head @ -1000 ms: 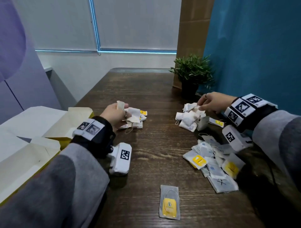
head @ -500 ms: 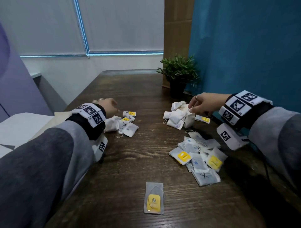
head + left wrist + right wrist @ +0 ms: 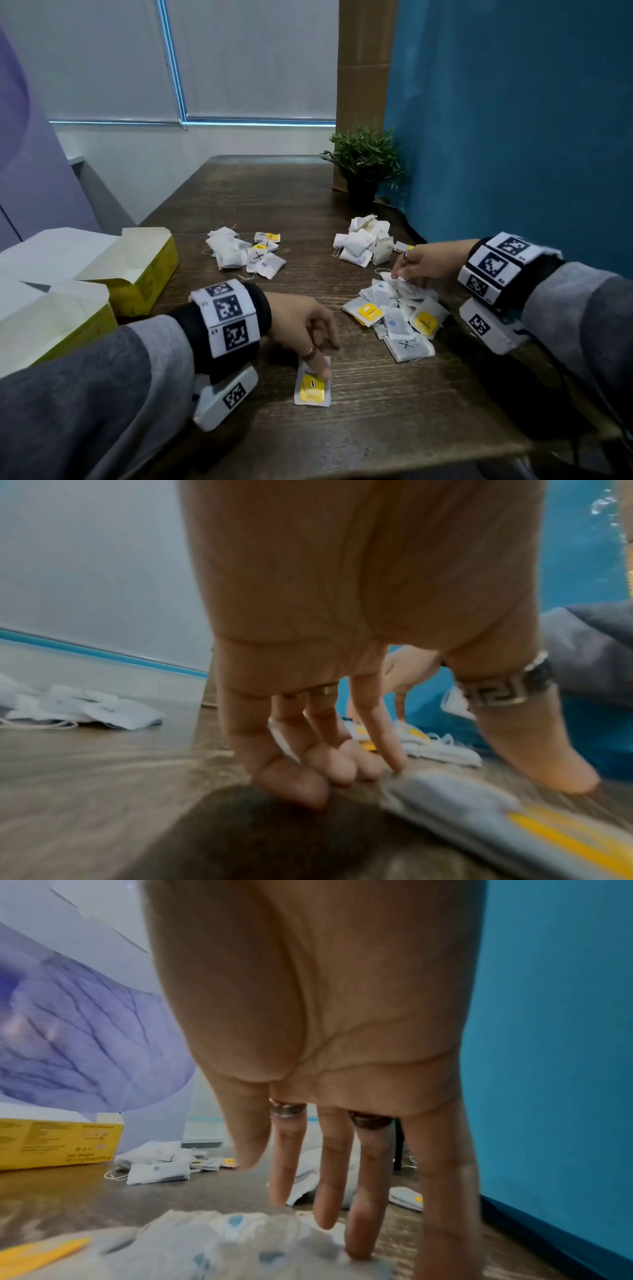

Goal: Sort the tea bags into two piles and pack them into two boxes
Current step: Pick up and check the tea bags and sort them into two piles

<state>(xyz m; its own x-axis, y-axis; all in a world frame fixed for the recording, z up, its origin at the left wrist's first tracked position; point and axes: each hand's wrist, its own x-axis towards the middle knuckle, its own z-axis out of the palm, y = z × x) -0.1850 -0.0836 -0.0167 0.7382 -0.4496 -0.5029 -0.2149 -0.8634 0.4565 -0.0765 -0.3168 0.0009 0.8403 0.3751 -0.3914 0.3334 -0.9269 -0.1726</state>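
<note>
dark wood table (image 3: 274, 192), teal wall (image 3: 513, 120), blinds (image 3: 257, 58), potted plant (image 3: 363, 164)

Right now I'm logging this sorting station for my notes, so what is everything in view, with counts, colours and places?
Dark wooden table: one, brown, under everything.
Open yellow cardboard boxes: two, flaps up, on the table's left side.
Far-left pile of white tea bags: one, some with yellow tags, centre-left.
Far-right pile of white tea bags: one, near the plant.
Near-right unsorted heap of tea bags: one, white, yellow tags.
Single white tea bag with yellow tag: one, front centre.
Small green potted plant: one, black pot, far right.
Left hand: fingers touching the single bag.
Right hand: fingers reaching into the unsorted heap.
</note>
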